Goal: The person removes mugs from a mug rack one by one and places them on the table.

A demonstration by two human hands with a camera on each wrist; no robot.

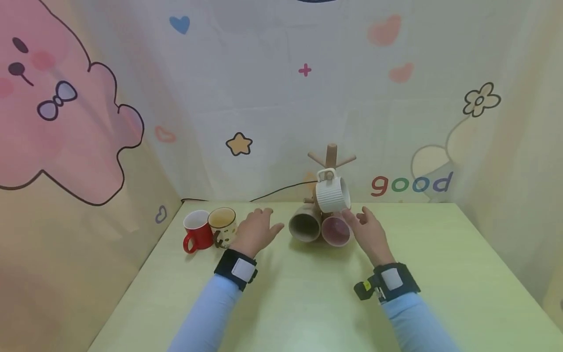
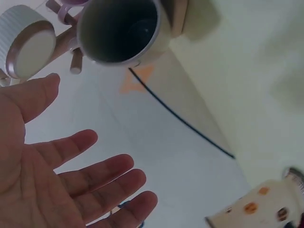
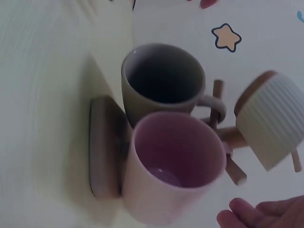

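Note:
A wooden mug tree (image 1: pixel 331 155) stands at the back of the table. On one of its pegs hangs a white ribbed mug (image 1: pixel 332 194) by its handle, tilted. Below it hang a beige-grey mug (image 1: pixel 305 225) and a pink mug (image 3: pixel 164 202), mouths facing forward. My right hand (image 1: pixel 370 237) is just below and right of the white mug, fingers loosely bent and holding nothing; the right wrist view shows a gap between them. My left hand (image 1: pixel 254 232) hovers left of the tree with fingers spread, empty in the left wrist view.
At the table's left stand a red mug (image 1: pixel 199 233) with a white inside and a cream spotted mug (image 1: pixel 223 226), side by side; my left hand partly covers the cream one. A printed cloth (image 1: pixel 272 107) hangs behind the table. The tree's wooden base (image 3: pixel 103 147) rests on the tabletop.

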